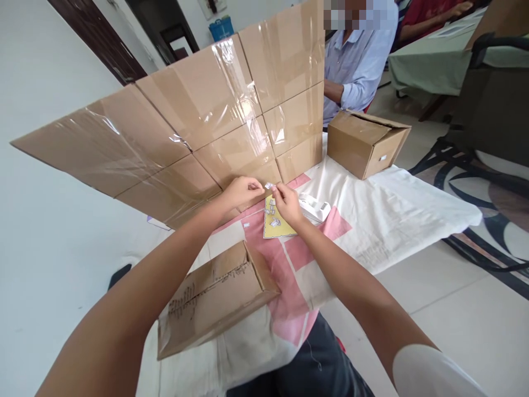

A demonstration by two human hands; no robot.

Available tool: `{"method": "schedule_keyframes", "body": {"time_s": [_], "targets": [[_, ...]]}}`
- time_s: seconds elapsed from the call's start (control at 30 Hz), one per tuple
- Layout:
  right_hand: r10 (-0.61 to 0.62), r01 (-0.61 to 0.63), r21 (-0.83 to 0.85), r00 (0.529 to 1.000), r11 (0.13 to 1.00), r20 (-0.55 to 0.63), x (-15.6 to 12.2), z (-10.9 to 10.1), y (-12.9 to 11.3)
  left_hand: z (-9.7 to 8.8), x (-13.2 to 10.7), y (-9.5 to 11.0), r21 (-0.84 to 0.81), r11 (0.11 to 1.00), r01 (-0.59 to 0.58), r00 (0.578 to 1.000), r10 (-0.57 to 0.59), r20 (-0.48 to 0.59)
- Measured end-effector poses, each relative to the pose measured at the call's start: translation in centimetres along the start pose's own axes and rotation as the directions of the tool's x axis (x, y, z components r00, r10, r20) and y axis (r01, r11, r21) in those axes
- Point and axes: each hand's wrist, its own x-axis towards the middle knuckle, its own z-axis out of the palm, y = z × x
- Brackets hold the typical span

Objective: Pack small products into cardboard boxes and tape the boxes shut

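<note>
Between the thumb and fingers of my right hand [288,204] is a small white paper slip [268,186] with dark marks. Just left of it, my left hand [243,191] has its fingers curled in, thumb and fingertips together; whatever they may pinch is too small to make out. Beneath my right hand lies a yellow sheet [279,230] with a wavy dark edge, partly covered by that hand. Several small white slips [274,222] are scattered on the sheet. Another tiny slip [247,225] sits on the cloth to the left.
A tall taped cardboard panel [223,127] stands behind my hands. A closed cardboard box [215,298] lies near me, and another box [351,140] stands at the far right. Beside my right hand is a white device [314,208]. A person in a light blue shirt [359,71] sits beyond.
</note>
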Motion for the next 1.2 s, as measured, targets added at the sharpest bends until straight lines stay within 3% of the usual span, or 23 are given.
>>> {"method": "schedule_keyframes", "body": {"time_s": [0.2, 0.37, 0.47, 0.7, 0.8, 0.97, 1.07, 1.2], "targets": [[-0.048, 0.049, -0.034, 0.998, 0.998, 0.042, -0.2, 0.3, -0.2, 0.3, 0.0, 0.3, 0.058, 0.998, -0.009, 0.999, 0.011, -0.042], [-0.003, 0.004, 0.003, 0.98, 1.0, -0.199, 0.3, -0.5, -0.9, -0.3, -0.2, -0.4, 0.184, 0.98, 0.075, 0.992, -0.054, -0.114], [0.025, -0.017, 0.033, 0.968, 0.999, -0.249, 0.6, -0.9, -1.2, -0.1, 0.2, -0.3, 0.167, 0.985, 0.037, 0.997, -0.026, -0.071], [0.002, 0.001, 0.025, 0.995, 1.0, -0.098, -0.1, 0.1, -0.1, 1.3, 1.8, 1.3, 0.055, 0.992, -0.114, 0.993, 0.114, 0.001], [0.01, -0.01, -0.002, 0.992, 1.0, -0.129, 0.2, -0.2, 0.2, 0.6, 1.1, 1.3, 0.14, 0.986, -0.096, 0.995, 0.097, 0.002], [0.1, -0.093, 0.038, 0.934, 0.995, -0.343, 1.2, -1.6, -0.4, -1.3, -1.3, 0.1, 0.35, 0.937, -0.017, 1.0, 0.017, 0.003], [0.08, -0.06, 0.082, 0.958, 0.995, -0.276, 1.2, -1.6, -0.8, -1.3, -1.3, -0.2, 0.409, 0.912, -0.019, 0.999, 0.0, 0.046], [0.064, -0.045, 0.09, 0.973, 0.995, -0.224, 0.8, -1.2, -0.1, 0.9, 1.3, 0.6, 0.413, 0.909, -0.064, 0.989, 0.003, 0.147]]}}
